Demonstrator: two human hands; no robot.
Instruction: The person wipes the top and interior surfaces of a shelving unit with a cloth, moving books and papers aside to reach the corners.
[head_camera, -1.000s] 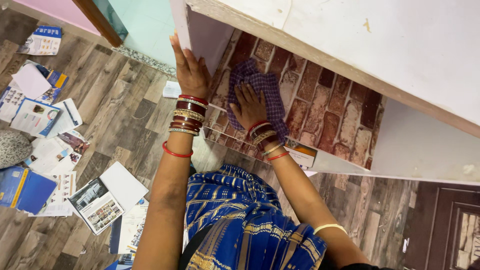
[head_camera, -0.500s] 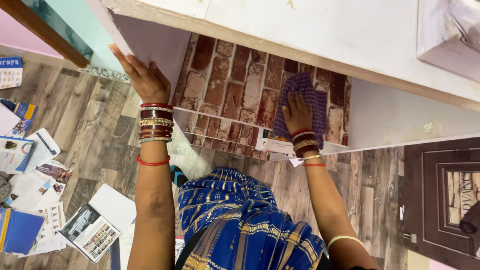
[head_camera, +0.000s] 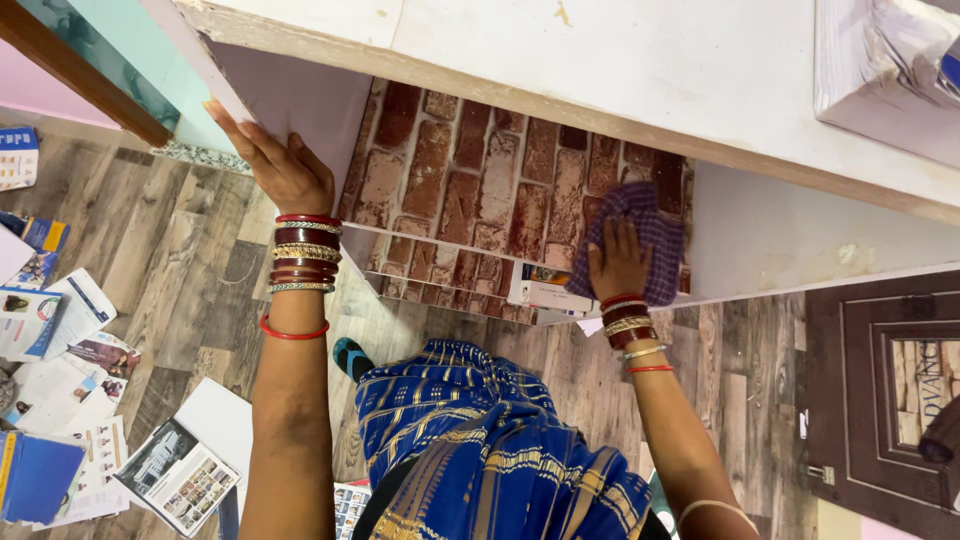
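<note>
Down inside the open shelf (head_camera: 800, 240) we see our right hand (head_camera: 620, 262) spread flat on a purple checked cloth (head_camera: 650, 235), palm pressing it against the brick-patterned lining (head_camera: 480, 190) at the far right corner of the compartment. The fingers lie open over the cloth rather than closing around it, so it is held by pressure, not pinched. Our left hand (head_camera: 275, 165) rests against the front edge of the white side panel (head_camera: 290, 95), fingers extended along it and gripping nothing, apparently to brace us as we lean in. A small printed booklet (head_camera: 545, 288) lies at the shelf's front lip, just beside the right wrist. Out on the wooden floor (head_camera: 190, 250), brochures and papers (head_camera: 90, 400) lie scattered to our left, well apart from the shelf.
</note>
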